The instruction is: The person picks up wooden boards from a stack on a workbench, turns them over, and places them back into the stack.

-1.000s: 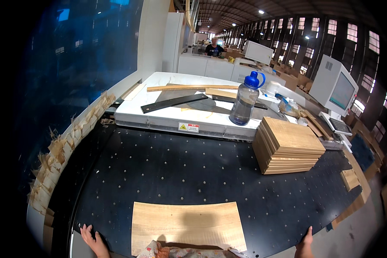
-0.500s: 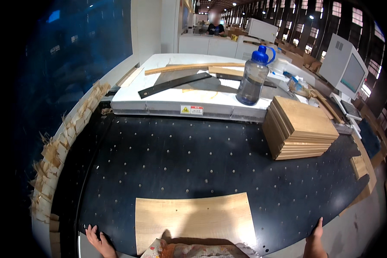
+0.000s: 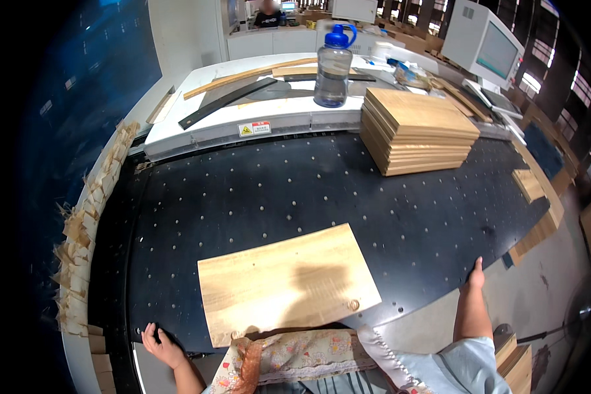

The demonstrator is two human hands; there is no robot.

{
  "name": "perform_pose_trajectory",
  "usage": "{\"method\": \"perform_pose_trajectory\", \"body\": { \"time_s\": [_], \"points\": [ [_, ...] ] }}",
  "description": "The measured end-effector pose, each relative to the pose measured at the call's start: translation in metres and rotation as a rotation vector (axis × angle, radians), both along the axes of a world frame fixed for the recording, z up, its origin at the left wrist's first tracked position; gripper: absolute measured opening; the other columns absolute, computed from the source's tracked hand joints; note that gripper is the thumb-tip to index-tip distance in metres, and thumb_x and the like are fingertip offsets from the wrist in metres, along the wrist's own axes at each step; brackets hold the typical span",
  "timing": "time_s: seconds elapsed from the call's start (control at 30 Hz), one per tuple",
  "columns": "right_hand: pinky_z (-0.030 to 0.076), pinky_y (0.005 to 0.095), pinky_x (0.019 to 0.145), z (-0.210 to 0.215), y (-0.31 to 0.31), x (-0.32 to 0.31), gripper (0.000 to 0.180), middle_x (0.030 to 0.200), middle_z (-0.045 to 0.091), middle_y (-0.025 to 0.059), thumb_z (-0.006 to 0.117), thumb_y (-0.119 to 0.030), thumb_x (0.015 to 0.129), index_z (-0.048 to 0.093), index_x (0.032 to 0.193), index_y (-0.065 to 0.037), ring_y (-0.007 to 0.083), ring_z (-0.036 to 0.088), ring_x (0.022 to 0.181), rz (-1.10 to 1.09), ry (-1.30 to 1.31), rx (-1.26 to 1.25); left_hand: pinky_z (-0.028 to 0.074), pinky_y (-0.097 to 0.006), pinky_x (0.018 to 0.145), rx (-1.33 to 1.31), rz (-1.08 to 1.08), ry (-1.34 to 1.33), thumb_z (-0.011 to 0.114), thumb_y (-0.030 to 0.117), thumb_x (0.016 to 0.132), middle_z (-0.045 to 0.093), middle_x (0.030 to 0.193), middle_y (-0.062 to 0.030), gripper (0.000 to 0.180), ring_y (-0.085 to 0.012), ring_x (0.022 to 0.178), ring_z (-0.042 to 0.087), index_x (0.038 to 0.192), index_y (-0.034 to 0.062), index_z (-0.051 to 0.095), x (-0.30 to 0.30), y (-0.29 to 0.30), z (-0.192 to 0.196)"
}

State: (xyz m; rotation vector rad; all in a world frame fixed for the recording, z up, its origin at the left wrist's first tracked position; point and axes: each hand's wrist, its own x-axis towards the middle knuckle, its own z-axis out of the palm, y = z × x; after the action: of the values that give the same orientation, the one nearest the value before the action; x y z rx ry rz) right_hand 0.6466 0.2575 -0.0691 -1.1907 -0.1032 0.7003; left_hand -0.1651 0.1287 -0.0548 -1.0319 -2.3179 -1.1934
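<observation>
A flat light-wood board (image 3: 285, 282) lies on the black worktable (image 3: 289, 203) right in front of me, its near edge partly behind my patterned apron (image 3: 302, 354). A round mark shows near its near right corner. At the table's near left edge, my left hand (image 3: 164, 348) is open with slightly bent fingers and holds nothing. My right hand (image 3: 476, 276) rests against the near right table edge, one digit stretched along it and the other fingers mostly hidden. Neither hand touches the board.
A stack of wooden boards (image 3: 420, 131) stands at the back right. Behind the table, a white surface (image 3: 171, 141) bears a blue-lidded water bottle (image 3: 333, 69) and dark and wooden strips (image 3: 226, 104). A monitor (image 3: 482, 46) is farther right. A person (image 3: 268, 16) is in the background.
My view has tilted down and turned, so the table, board and stack sit higher in the picture and more of my arms shows. Both hands stay at the table edge.
</observation>
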Motion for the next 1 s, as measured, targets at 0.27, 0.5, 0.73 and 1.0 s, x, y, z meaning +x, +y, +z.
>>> {"method": "perform_pose_trajectory", "body": {
  "time_s": [0.27, 0.5, 0.73, 1.0],
  "points": [
    [0.053, 0.0478, 0.065, 0.042, 0.0, -0.043, 0.051, 0.107, 0.063, 0.013, 0.055, -0.044, 0.091, 0.053, 0.115, 0.002, 0.029, 0.065, 0.085, -0.024, 0.025, -0.249, 0.03, -0.044, 0.104, 0.008, -0.042, 0.019, 0.055, 0.008, 0.084, 0.06, 0.113, -0.0102, 0.02, -0.0328, 0.119, 0.042, 0.101, 0.005, 0.064, -0.002, -0.001, 0.0],
    [0.041, 0.049, 0.081, 0.016, 0.001, -0.007, 0.059, 0.121, 0.06, 0.0056, 0.058, -0.058, 0.082, 0.054, 0.121, -0.013, 0.0249, 0.058, 0.102, 0.027, -0.021, -0.386, 0.027, -0.044, 0.106, -0.039, -0.135, 0.175, 0.05, 0.006, 0.084, 0.054, 0.126, -0.0099, 0.028, -0.0327, 0.125, 0.037, 0.109, 0.0057, 0.06, 0.01, -0.01, -0.006],
    [0.029, 0.0195, 0.034, 0.01, -0.009, -0.032, 0.042, 0.082, 0.066, -0.0012, 0.07, -0.046, 0.078, 0.06, 0.102, -0.012, 0.0063, 0.041, 0.04, 0.021, 0.104, 0.039, 0.027, -0.046, 0.107, 0.216, 0.069, -0.067, 0.057, 0.021, 0.088, 0.038, 0.135, -0.0202, 0.049, -0.0351, 0.126, 0.037, 0.13, 0.0009, 0.042, 0.038, -0.013, -0.011],
    [0.046, 0.0272, 0.047, 0.007, -0.018, -0.035, 0.043, 0.063, 0.053, -0.0046, 0.07, -0.05, 0.076, 0.059, 0.095, -0.013, 0.01, 0.033, 0.039, 0.114, 0.19, -0.031, 0.044, -0.04, 0.094, 0.744, -0.345, -1.768, 0.058, 0.066, 0.077, 0.054, 0.126, -0.0071, 0.078, -0.0247, 0.115, 0.053, 0.129, 0.0088, 0.045, 0.066, -0.015, -0.005]
  ]
}}
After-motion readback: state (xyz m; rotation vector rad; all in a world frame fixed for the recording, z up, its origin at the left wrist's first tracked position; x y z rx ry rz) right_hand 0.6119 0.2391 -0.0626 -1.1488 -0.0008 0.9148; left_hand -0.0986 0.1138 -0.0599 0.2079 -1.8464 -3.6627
